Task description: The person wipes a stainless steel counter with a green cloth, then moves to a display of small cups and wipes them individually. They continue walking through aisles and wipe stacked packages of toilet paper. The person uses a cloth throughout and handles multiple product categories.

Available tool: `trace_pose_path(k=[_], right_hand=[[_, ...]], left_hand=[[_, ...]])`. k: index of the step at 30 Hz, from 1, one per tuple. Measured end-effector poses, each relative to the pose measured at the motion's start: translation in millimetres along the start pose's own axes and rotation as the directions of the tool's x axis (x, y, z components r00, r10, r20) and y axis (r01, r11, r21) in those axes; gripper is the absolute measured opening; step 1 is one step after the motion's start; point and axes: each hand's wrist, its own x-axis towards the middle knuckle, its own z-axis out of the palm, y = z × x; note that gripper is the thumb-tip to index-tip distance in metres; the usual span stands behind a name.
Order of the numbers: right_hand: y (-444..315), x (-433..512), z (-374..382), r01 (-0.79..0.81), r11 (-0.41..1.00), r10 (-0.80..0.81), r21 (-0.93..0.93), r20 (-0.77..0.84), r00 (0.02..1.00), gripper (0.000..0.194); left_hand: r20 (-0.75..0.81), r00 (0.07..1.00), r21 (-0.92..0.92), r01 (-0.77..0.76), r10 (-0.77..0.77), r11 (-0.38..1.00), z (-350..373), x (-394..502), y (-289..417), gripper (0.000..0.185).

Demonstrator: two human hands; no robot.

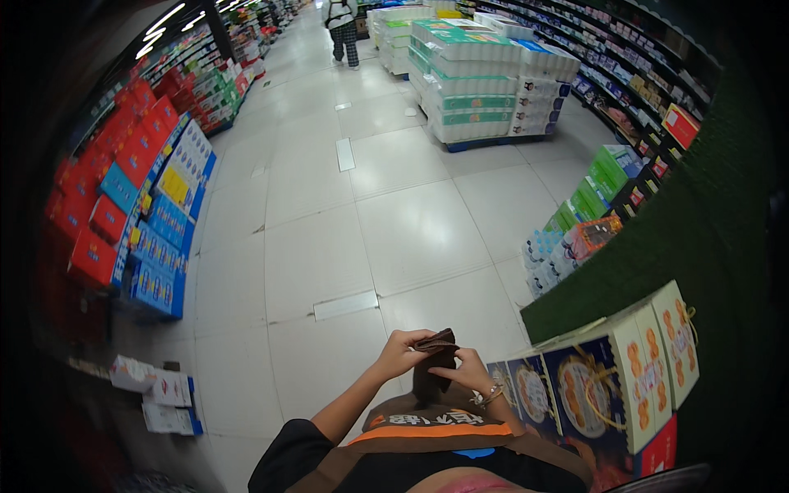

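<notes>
Both hands hold a folded dark brown cloth (439, 363) in front of my body, above the tiled floor. My left hand (404, 352) and my right hand (466, 371) appear at its two sides; fingers and thumbs pinch its upper edge and its side. A bracelet circles the wrist on the picture's right. Below the cloth is a brown apron (425, 425) with an orange band and pale writing, worn over a black short-sleeved top.
Gift boxes (585, 394) stand close at the right, beside a green partition (653, 271). Bottle packs (548, 262) and wrapped paper rolls on a pallet (474, 92) stand farther off. Red and blue cartons (148, 277) line the left. A person (344, 34) is in the aisle.
</notes>
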Motion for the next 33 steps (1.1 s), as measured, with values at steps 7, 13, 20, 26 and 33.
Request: trace_pose_path(k=[7,13,20,26,33], right_hand=[[62,182,-80,-0.112,0.990,0.106,-0.081,-0.079,0.991,0.035],[65,369,-179,0.093,0.985,-0.091,0.142,-0.022,0.996,0.020],[65,578,-231,-0.010,0.924,0.022,0.381,-0.027,0.999,0.032],[73,725,-254,-0.057,0.876,0.144,0.478,-0.147,0.979,0.027],[61,882,-322,0.092,0.906,0.062,0.412,-0.345,0.937,0.020]], left_hand=[[-0.171,0.984,-0.110,0.023,-0.041,0.994,-81,203,-37,0.017],[-0.147,0.989,-0.034,0.008,-0.013,0.999,-169,344,-20,0.015],[0.066,0.987,0.231,-0.156,0.145,0.960,-265,471,-42,0.033],[-0.164,0.986,-0.028,-0.001,-0.004,1.000,-375,625,-99,0.050],[0.121,0.970,-0.013,0.213,-0.210,0.977,-439,826,-126,0.052]])
